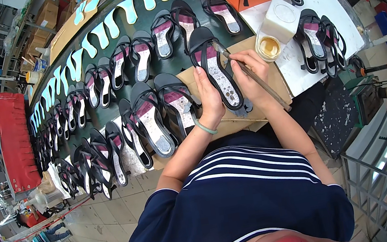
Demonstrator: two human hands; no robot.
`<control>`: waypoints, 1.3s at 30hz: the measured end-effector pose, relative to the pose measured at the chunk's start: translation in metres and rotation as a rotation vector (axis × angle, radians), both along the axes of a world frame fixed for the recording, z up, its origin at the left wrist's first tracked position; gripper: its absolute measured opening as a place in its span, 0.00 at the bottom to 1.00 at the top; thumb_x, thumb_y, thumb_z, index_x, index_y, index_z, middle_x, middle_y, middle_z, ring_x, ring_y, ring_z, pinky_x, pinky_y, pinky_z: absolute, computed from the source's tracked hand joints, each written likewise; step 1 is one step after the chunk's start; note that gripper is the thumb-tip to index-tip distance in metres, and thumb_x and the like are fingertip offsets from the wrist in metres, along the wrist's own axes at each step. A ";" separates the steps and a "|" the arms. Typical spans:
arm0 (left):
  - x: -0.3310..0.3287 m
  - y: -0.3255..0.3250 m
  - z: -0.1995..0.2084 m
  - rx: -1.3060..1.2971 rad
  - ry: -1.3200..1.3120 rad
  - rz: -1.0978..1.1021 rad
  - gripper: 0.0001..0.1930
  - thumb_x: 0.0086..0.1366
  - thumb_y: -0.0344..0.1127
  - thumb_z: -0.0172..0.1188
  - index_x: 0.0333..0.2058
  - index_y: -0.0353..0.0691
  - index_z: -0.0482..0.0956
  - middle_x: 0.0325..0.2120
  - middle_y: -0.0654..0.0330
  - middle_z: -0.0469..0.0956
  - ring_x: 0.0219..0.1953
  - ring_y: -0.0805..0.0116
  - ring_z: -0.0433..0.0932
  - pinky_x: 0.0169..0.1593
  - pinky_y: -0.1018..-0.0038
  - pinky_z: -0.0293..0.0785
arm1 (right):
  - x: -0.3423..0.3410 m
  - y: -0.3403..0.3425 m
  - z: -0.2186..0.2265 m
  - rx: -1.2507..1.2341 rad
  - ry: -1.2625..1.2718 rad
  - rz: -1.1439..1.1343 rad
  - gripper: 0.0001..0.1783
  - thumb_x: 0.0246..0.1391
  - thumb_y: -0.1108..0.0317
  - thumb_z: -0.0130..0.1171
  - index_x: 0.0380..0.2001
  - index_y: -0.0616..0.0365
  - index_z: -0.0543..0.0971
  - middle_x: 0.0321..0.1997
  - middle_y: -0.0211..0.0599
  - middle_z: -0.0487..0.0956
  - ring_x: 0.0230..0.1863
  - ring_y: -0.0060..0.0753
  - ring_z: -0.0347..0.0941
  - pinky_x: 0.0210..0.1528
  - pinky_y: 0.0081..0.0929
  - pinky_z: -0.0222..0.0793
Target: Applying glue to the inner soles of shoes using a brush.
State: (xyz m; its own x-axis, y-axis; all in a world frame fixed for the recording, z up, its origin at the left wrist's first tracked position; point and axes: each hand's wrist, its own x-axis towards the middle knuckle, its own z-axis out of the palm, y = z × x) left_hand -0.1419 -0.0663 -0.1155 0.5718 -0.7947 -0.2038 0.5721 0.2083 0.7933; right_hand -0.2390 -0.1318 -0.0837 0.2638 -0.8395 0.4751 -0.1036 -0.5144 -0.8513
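Note:
A black strappy sandal lies sole-bed up before me, with a pinkish patch under its straps and a pale, speckled insole area. Along its left side, my left hand grips it with fingers extended upward; the thumb is hard to see. My right hand is closed around the wooden handle of a brush, whose tip reaches the sandal's right edge near the straps. Just right of that hand stands an open jar of yellowish liquid. Brown cardboard lies beneath the sandal.
Rows of similar sandals cover the green table, with more along its near edge. Pale blue-white insole pieces line the far side. A white container stands behind the jar. More sandals sit on the white surface at right.

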 end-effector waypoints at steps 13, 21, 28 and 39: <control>0.010 0.002 -0.013 -0.011 0.057 -0.087 0.23 0.75 0.53 0.34 0.50 0.41 0.67 0.38 0.64 0.73 0.37 0.77 0.73 0.43 0.77 0.72 | -0.007 -0.012 -0.003 0.164 -0.059 0.113 0.06 0.51 0.79 0.60 0.34 0.67 0.82 0.35 0.34 0.78 0.33 0.20 0.72 0.34 0.16 0.67; 0.011 0.001 -0.017 -0.010 0.068 -0.061 0.24 0.75 0.54 0.34 0.51 0.40 0.67 0.40 0.62 0.73 0.40 0.76 0.72 0.47 0.76 0.70 | -0.004 -0.008 0.004 0.003 -0.038 0.106 0.07 0.49 0.79 0.60 0.34 0.68 0.81 0.32 0.40 0.78 0.30 0.27 0.75 0.31 0.20 0.69; 0.009 0.000 -0.016 -0.044 0.048 -0.030 0.25 0.75 0.53 0.35 0.54 0.38 0.66 0.45 0.61 0.72 0.45 0.73 0.71 0.52 0.75 0.67 | 0.004 -0.001 0.004 -0.090 -0.008 0.046 0.08 0.48 0.81 0.58 0.34 0.69 0.79 0.32 0.43 0.77 0.29 0.35 0.76 0.30 0.25 0.69; 0.006 0.001 -0.010 -0.043 0.014 0.018 0.24 0.75 0.53 0.35 0.54 0.38 0.66 0.44 0.60 0.74 0.44 0.72 0.74 0.50 0.74 0.71 | 0.005 0.000 0.008 -0.110 0.025 0.019 0.07 0.48 0.82 0.57 0.33 0.68 0.79 0.31 0.44 0.77 0.29 0.36 0.76 0.30 0.26 0.70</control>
State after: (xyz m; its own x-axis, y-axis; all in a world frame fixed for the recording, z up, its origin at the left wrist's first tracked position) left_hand -0.1363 -0.0656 -0.1258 0.5832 -0.7927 -0.1775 0.5791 0.2525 0.7751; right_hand -0.2338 -0.1314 -0.0762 0.2920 -0.7772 0.5574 -0.1134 -0.6068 -0.7867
